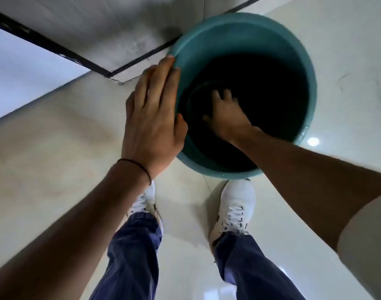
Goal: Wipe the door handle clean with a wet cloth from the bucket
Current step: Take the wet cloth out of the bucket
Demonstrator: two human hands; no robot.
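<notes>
A teal plastic bucket (293, 44) stands on the floor just beyond my feet, its inside very dark. My right hand (227, 116) reaches down inside it, fingers spread and pointing at the bottom; the dark hides whether it touches a cloth. My left hand (152, 118) lies flat against the bucket's left rim, fingers straight and together, holding nothing. No cloth can be made out. The door handle is out of view.
Glossy cream floor tiles (55, 148) surround the bucket. A wall with a black base strip (55, 46) runs along the upper left and meets a corner near the bucket. My white sneakers (235, 208) and blue trousers fill the lower middle.
</notes>
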